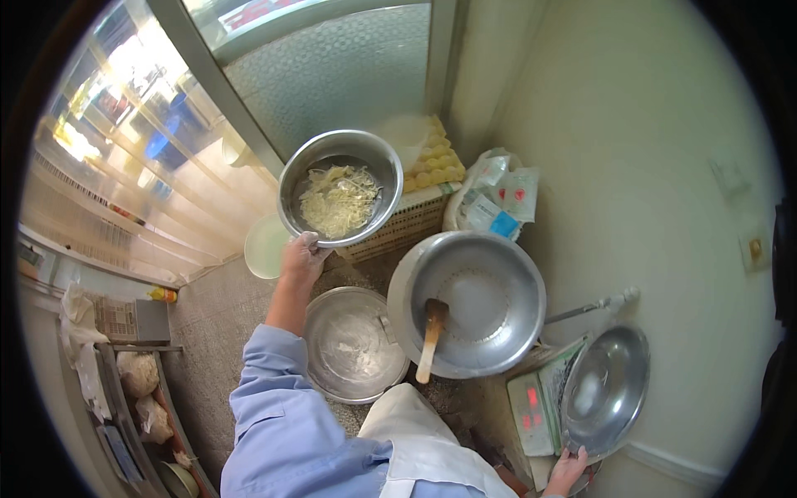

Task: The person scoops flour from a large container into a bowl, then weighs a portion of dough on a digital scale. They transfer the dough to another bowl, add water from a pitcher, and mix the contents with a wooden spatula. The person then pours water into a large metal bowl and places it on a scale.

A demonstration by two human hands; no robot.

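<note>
My left hand (302, 259), dusted white, grips the near rim of a steel bowl (372, 211) of pale yellow shreds (334, 199), raised beside a stack of egg trays (440, 158). My right hand (571, 465) has its fingers on the lower rim of a tilted, mostly bare steel basin (618, 378) beside a digital scale (527, 411). Between my hands, a large metal basin (490, 299) has a wooden-handled brush or scraper (432, 336) resting in it. A wide metal pan (336, 340) with white powder sits lower down.
Bags and packets (498, 195) lie by the egg trays. A pale green basin (261, 249) is behind my left hand. A low shelf (158, 365) with bags stands at left. A strip curtain (124, 207), glass door (324, 75) and wall (639, 149) bound the space.
</note>
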